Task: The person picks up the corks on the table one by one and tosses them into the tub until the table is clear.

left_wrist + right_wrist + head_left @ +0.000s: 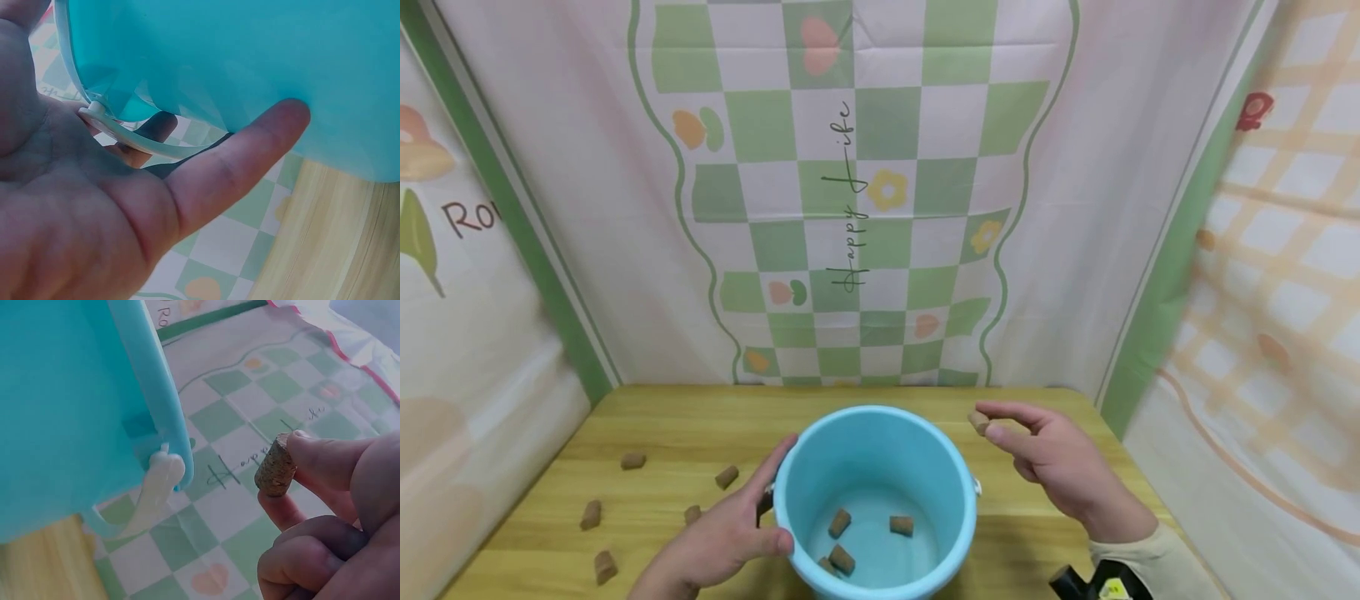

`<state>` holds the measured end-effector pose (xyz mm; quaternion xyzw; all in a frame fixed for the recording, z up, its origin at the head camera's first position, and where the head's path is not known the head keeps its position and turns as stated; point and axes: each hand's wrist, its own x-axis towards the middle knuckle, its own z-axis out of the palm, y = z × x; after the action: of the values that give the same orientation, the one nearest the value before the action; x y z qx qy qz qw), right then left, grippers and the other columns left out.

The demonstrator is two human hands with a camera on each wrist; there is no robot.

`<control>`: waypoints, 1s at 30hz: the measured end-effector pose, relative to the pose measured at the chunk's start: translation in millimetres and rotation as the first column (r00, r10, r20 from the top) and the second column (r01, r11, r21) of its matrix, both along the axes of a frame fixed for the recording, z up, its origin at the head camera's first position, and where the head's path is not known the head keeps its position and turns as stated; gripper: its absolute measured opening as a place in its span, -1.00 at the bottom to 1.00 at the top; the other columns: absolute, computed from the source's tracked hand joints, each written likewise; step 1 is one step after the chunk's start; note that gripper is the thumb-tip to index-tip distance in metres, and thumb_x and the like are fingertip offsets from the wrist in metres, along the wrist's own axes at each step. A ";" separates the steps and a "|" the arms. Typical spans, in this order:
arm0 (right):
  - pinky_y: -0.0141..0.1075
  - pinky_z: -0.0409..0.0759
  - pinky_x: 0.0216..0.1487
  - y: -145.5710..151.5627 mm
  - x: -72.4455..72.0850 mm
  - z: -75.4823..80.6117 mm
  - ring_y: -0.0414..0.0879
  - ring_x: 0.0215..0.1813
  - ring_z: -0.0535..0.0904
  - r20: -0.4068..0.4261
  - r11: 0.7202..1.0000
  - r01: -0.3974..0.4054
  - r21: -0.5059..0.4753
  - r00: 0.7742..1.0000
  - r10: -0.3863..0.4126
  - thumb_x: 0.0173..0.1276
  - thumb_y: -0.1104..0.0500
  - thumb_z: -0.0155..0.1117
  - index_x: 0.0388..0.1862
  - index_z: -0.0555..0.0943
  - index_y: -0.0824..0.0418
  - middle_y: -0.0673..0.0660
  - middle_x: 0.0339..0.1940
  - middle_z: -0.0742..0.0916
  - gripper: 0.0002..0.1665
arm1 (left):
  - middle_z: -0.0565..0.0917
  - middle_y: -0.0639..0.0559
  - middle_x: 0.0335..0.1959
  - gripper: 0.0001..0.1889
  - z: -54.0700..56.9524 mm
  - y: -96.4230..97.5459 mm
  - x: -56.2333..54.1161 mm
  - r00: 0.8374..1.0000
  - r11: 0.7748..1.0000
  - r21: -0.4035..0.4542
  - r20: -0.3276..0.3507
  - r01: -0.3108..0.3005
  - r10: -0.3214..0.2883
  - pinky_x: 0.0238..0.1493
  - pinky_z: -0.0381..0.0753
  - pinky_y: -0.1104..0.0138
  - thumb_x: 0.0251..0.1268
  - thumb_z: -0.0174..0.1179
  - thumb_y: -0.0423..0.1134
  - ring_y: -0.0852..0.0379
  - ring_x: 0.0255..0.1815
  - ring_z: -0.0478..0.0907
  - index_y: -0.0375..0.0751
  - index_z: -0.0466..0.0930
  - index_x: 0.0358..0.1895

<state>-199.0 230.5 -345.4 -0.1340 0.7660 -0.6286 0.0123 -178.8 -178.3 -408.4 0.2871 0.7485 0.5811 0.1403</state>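
Observation:
A light-blue bucket (874, 421) stands on the wooden table, its mouth facing up. Several corks lie on its floor, one cork (901, 526) toward the right. My left hand (718, 533) rests against the bucket's left side, thumb at the rim and fingers spread. In the left wrist view, one straight finger (237, 165) presses the outer wall near the white handle (150, 145). To the right of the bucket, my right hand (1063, 467) pinches a cork (277, 467) between thumb and fingertips. That cork is apart from the bucket and above the table.
Several loose corks lie on the table (662, 417) to the left, among them one cork (633, 461) farther back and another cork (605, 567) near the front. A checkered cloth (865, 192) hangs behind the table, with more cloth at both sides.

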 end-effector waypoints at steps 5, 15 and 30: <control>-0.37 0.34 -0.60 -8.1 2.0 9.8 -0.26 -0.69 0.27 -0.050 0.985 0.005 0.173 0.999 0.004 0.39 0.03 0.38 0.21 0.65 0.21 0.19 0.06 0.73 -0.52 | 0.07 -0.16 0.56 -0.01 -0.1 0.0 0.0 1.000 1.000 0.002 -0.002 0.000 0.000 0.20 0.38 -0.16 0.36 0.27 0.11 -0.40 0.43 0.15 0.25 -0.28 0.63; -0.17 0.61 -0.03 -25.9 6.5 17.3 -0.04 0.19 0.55 -0.239 0.915 0.049 0.401 0.970 0.053 0.37 -0.05 0.39 0.09 0.71 -0.03 -0.10 0.10 0.69 -0.65 | 0.09 -0.16 0.56 -0.01 -0.6 -0.6 -0.9 1.000 1.000 -0.005 -0.015 -0.002 0.002 0.18 0.41 -0.12 0.36 0.28 0.09 -0.39 0.42 0.17 0.26 -0.28 0.62; -0.06 0.56 -0.04 -33.9 8.5 17.1 -0.04 0.15 0.55 -0.261 0.886 0.046 0.461 0.962 0.086 0.37 -0.05 0.38 0.08 0.73 -0.01 -0.15 0.08 0.67 -0.65 | 0.09 -0.17 0.56 -0.02 -0.3 -0.4 -0.9 1.000 1.000 -0.012 -0.001 -0.002 0.002 0.18 0.41 -0.13 0.37 0.27 0.07 -0.39 0.42 0.17 0.30 -0.29 0.62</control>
<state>-190.5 196.6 -328.2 -0.2208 0.8865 -0.4029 -0.0557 -179.7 -178.7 -408.7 0.2856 0.7524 0.5766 0.1411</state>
